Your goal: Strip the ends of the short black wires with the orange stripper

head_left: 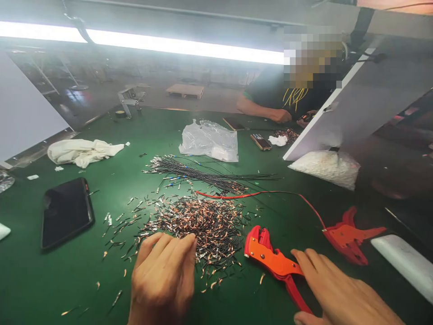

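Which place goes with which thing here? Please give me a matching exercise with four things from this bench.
Things:
1. black phone
2. orange wire stripper
3. clear plastic bag
4. white cloth

Places:
A. far left of the green mat
B. beyond the bundle of long wires
C. under the right hand's fingers
D. left of the pile of cut wire pieces that the left hand touches

Pairs: 1-D, 2-C, 3-B, 4-A

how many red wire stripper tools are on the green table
2. One wire stripper lies just right of the cut wire pile, its handle under the right hand. The second wire stripper lies farther right, near the table edge. None seem hidden.
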A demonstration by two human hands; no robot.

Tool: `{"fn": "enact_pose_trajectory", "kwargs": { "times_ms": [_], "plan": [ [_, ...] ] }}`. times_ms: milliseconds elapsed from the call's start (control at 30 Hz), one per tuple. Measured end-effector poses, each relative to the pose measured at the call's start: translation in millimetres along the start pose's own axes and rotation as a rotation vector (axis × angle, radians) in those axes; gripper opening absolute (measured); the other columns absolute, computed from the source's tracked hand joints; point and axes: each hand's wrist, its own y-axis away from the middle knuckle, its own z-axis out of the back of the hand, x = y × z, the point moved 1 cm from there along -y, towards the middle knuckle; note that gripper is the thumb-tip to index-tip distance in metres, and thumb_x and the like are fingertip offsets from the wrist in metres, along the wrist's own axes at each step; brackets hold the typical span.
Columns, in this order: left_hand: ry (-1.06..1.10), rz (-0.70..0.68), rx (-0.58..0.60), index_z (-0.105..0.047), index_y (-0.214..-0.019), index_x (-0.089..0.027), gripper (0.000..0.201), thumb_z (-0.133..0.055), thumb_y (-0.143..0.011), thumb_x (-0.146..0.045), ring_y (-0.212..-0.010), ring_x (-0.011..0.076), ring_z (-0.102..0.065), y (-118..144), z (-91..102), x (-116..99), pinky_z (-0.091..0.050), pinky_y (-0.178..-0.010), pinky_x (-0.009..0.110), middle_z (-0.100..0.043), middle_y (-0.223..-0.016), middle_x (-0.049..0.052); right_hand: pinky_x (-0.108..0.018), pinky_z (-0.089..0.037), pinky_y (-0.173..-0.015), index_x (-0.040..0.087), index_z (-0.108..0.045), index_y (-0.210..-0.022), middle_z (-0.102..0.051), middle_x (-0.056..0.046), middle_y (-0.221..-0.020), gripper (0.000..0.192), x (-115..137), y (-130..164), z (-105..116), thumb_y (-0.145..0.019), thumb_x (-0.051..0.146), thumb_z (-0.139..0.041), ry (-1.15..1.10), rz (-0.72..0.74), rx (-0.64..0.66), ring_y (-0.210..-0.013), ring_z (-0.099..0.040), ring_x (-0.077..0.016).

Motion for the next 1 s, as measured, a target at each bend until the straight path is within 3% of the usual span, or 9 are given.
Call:
{"fn": "enact_pose_trajectory", "kwargs": {
  "times_ms": [100, 233, 300, 400, 533, 600, 733, 867, 1000],
  "plan": [
    [0.000, 0.007, 0.002, -0.063, -0.097, -0.010, 0.016, -0.066, -0.086, 0.000, -0.060, 0.0116, -0.053, 2, -0.5, 1, -0.045, -0.077, 0.034, -0.065, -0.069, 0.000, -0.044, -0.063, -0.047, 0.015, -0.066, -0.111, -0.075, -0.028, -0.102, 0.061, 3, 9, -6, -0.056, 0.039, -0.076, 0.083, 0.073, -0.120, -0.082, -0.075, -0.0432],
    [0.022, -0.004, -0.010, -0.063, -0.101, -0.009, 0.017, -0.066, -0.086, -0.002, -0.061, 0.0120, -0.056, 5, -0.4, 3, -0.047, -0.070, 0.029, -0.066, -0.071, 0.002, -0.037, -0.058, -0.043, 0.019, -0.067, -0.102, -0.075, -0.016, -0.091, 0.037, -1, -4, 10, -0.068, 0.033, -0.069, -0.037, 0.019, -0.026, -0.070, -0.075, -0.0344],
    [0.027, 0.003, -0.012, -0.063, -0.103, -0.010, 0.017, -0.066, -0.087, -0.004, -0.063, 0.0125, -0.059, 7, -0.3, 5, -0.049, -0.066, 0.026, -0.067, -0.073, 0.002, -0.038, -0.061, -0.060, 0.022, -0.067, -0.101, -0.074, -0.012, -0.093, 0.026, -9, -21, 28, -0.078, 0.034, -0.064, -0.239, -0.030, 0.083, -0.077, -0.074, -0.0312],
    [0.067, 0.053, -0.001, -0.062, -0.106, -0.011, 0.019, -0.061, -0.088, -0.002, -0.069, 0.0119, -0.063, 10, -0.1, 7, -0.051, -0.065, 0.022, -0.069, -0.080, 0.004, -0.039, -0.057, -0.062, 0.024, -0.068, -0.094, -0.071, -0.007, -0.082, 0.023, -18, -53, 55, -0.085, 0.043, -0.058, -0.652, -0.152, 0.326, -0.070, -0.070, -0.0277],
    [0.176, 0.113, 0.015, -0.061, -0.106, -0.013, 0.024, -0.051, -0.090, 0.002, -0.072, 0.0104, -0.064, 10, 0.4, 9, -0.053, -0.065, 0.020, -0.067, -0.085, 0.004, -0.046, -0.057, -0.082, 0.024, -0.070, -0.103, -0.073, -0.010, -0.099, 0.035, 2, -92, 68, -0.090, 0.048, -0.048, -1.649, -0.252, 0.331, -0.093, -0.070, -0.0322],
    [0.190, 0.112, 0.003, -0.061, -0.106, -0.014, 0.024, -0.052, -0.090, 0.001, -0.073, 0.0105, -0.064, 9, 0.6, 8, -0.053, -0.065, 0.020, -0.067, -0.084, 0.004, -0.047, -0.054, -0.089, 0.027, -0.071, -0.104, -0.073, -0.006, -0.101, 0.027, 25, -104, 62, -0.079, 0.032, -0.064, -2.008, -0.254, 0.352, -0.093, -0.069, -0.0297],
    [0.109, 0.122, -0.074, -0.063, -0.108, -0.015, 0.023, -0.058, -0.089, -0.001, -0.069, 0.0108, -0.064, 5, 2.4, 0, -0.051, -0.060, 0.020, -0.066, -0.077, 0.001, -0.043, -0.052, -0.090, 0.023, -0.068, -0.113, -0.072, -0.006, -0.107, 0.045, 63, -108, 45, -0.070, 0.012, -0.063, -2.306, -0.211, 0.385, -0.101, -0.068, -0.0275],
    [-0.035, 0.169, -0.112, -0.066, -0.107, -0.019, 0.017, -0.058, -0.094, -0.010, -0.056, 0.0079, -0.060, 0, 10.9, -7, -0.049, -0.056, 0.018, -0.064, -0.068, -0.004, -0.043, -0.051, -0.086, 0.020, -0.063, -0.119, -0.071, -0.008, -0.102, 0.046, 81, -93, 37, -0.073, 0.018, -0.070, -2.461, -0.033, 0.518, -0.096, -0.069, -0.0273],
    [-0.068, 0.113, -0.080, -0.065, -0.114, -0.021, 0.022, -0.060, -0.094, -0.014, -0.051, 0.0065, -0.060, -1, 21.2, -1, -0.048, -0.053, 0.016, -0.067, -0.067, -0.006, -0.046, -0.049, -0.087, 0.017, -0.062, -0.117, -0.067, -0.005, -0.091, 0.049, 89, -78, 36, -0.071, 0.027, -0.075, -2.623, -0.028, 0.645, -0.083, -0.067, -0.0206]
  ]
}}
